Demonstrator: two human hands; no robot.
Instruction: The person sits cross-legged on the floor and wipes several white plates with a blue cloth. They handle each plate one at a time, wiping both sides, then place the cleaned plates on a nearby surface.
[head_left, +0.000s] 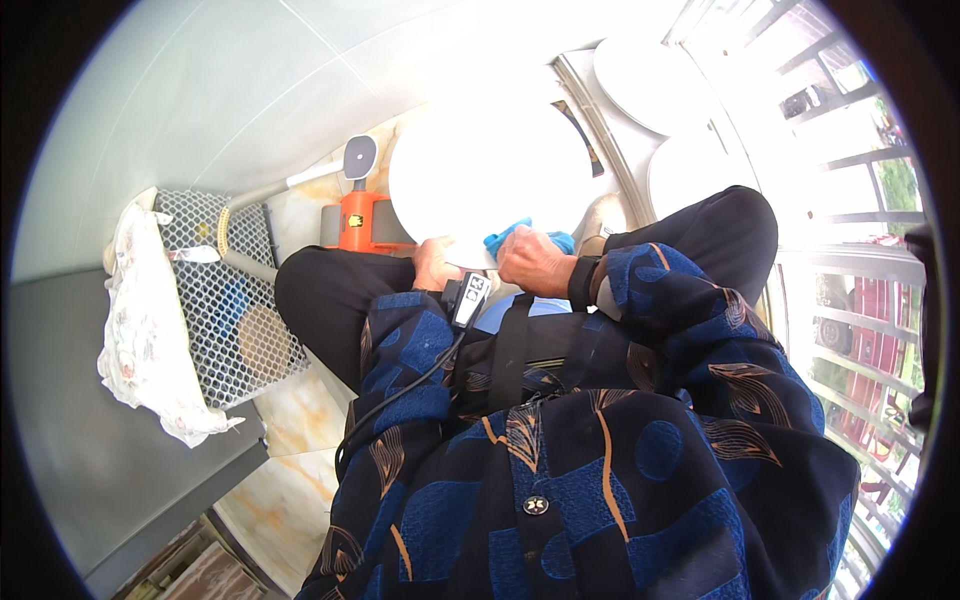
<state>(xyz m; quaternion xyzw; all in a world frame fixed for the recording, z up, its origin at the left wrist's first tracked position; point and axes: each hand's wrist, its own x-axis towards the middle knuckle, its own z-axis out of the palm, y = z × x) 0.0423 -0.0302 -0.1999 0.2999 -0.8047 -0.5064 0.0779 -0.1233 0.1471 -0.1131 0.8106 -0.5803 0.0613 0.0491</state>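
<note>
A large round white disc (487, 165), strongly overexposed, lies just beyond my knees. At its near left edge is my left hand (435, 262), its fingers on or under the rim; their exact hold is hard to see. My right hand (531, 259) is closed on a blue cloth (559, 238) at the disc's near right edge, and the cloth sticks out on both sides of the fist. A small white and black device (471, 298) with a cable sits by my left wrist.
An orange and grey piece of equipment (364, 221) stands left of the disc. Farther left is a wire mesh basket (217, 315) with a white patterned cloth (150, 330) over its side, beside a grey cabinet (135, 420). More white round discs (652, 82) lean by the barred window at right.
</note>
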